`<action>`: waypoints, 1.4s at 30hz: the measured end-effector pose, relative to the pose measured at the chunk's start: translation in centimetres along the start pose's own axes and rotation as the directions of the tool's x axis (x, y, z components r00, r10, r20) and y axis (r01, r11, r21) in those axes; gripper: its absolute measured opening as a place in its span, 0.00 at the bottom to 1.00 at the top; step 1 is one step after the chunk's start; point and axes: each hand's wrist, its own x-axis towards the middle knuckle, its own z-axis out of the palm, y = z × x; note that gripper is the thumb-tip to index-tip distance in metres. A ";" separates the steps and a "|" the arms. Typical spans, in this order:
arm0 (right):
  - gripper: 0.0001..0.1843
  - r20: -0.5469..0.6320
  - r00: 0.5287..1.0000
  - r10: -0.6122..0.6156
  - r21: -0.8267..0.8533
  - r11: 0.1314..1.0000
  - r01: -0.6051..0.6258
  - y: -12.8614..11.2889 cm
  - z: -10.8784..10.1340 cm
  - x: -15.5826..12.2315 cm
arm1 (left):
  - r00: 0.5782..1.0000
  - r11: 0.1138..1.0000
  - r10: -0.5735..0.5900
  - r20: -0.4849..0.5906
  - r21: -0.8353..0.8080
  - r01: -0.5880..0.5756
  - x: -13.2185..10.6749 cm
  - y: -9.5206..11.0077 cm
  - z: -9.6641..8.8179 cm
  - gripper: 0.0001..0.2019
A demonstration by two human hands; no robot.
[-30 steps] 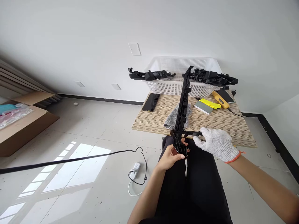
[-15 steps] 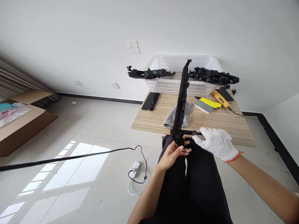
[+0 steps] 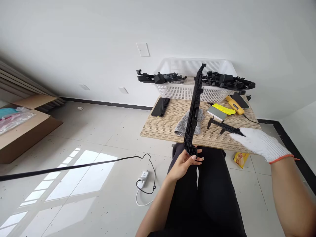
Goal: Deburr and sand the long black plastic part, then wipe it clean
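My bare left hand grips the lower end of a long black plastic trim piece, which stands up over the table edge toward the basket. In my right hand, covered by a white knit glove with an orange cuff, is a black caliper. Its jaws point left over the right part of the table, apart from the trim piece. Behind the trim piece lies a grey cloth.
A white basket at the wall holds several black plastic parts. On the wooden table lie a black phone, a yellow cutter, a notebook and a yellow corded tool. A yellow packet is on the floor.
My right hand has pulled the caliper away from the trim piece's lower end and moved right with it. My left hand still holds the trim piece in nearly the same place.
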 end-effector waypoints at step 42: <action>0.27 -0.208 0.938 0.277 0.271 0.938 -0.217 -4.5 1.1 4.3 | 0.957 0.984 0.173 -0.233 0.085 -0.157 8.9 4.9 3.8 0.24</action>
